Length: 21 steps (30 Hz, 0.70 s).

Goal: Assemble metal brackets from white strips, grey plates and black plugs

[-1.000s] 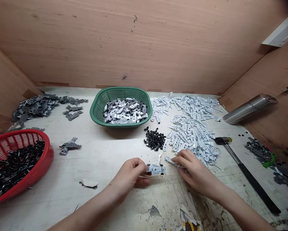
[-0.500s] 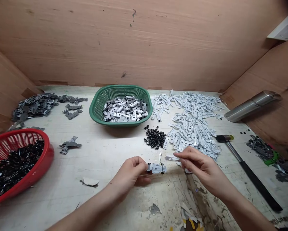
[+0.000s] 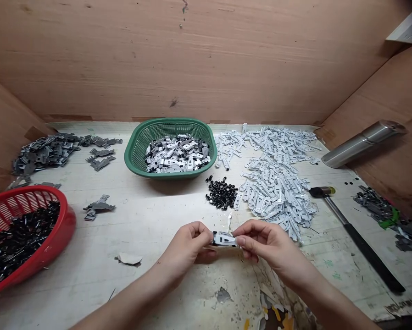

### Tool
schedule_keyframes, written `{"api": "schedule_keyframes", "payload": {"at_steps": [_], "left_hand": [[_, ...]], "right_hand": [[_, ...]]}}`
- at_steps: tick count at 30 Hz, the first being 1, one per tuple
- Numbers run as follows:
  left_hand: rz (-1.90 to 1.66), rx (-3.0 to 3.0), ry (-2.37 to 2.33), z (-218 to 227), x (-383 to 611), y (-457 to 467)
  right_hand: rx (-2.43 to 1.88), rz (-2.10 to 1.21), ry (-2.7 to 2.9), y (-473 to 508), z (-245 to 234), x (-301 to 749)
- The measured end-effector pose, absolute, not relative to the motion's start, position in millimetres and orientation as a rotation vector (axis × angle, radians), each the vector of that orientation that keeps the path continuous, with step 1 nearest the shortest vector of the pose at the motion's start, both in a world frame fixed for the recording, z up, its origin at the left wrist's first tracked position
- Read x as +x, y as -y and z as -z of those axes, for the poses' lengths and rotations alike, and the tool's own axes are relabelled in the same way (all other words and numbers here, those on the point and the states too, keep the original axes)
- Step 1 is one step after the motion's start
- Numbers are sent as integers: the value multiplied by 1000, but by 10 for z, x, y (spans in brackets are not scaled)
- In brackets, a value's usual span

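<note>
Low over the worktop, my left hand (image 3: 196, 240) pinches the left end of a small toy car chassis with black wheels. A white plastic car plate (image 3: 224, 238) with dark slots lies over that chassis and covers most of it. At the plate's right end, the thumb and fingers of my right hand (image 3: 257, 238) are closed on it. Whether the two parts are locked together I cannot tell. Just beyond my hands is a heap of black wheel pairs (image 3: 221, 193), and past my right hand spreads a big pile of similar white plates (image 3: 278, 192).
A green basket (image 3: 132, 167) of white and grey parts stands at the back. At left are a red basket (image 3: 66, 220) of black wheel parts and grey chassis plates (image 3: 47, 151). A hammer (image 3: 360, 247) and a steel cylinder (image 3: 364, 143) lie to the right.
My right hand has moved left and toward me, bringing the white plate onto the chassis. My left hand has kept its hold in nearly the same place. The view has shifted slightly.
</note>
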<state>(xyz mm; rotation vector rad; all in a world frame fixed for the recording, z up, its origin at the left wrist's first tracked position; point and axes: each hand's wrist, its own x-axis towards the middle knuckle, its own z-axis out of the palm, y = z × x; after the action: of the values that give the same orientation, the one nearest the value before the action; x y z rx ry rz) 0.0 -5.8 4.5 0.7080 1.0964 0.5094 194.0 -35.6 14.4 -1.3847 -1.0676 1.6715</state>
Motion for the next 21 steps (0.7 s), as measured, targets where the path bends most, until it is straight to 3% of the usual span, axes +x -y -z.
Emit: {"api": "schedule_keyframes", "payload": {"at_steps": [21], "left_hand": [[-574,658,-1042,-96,10,64]], "right_hand": [[-1371,-1653,880,373,16,1936]]}}
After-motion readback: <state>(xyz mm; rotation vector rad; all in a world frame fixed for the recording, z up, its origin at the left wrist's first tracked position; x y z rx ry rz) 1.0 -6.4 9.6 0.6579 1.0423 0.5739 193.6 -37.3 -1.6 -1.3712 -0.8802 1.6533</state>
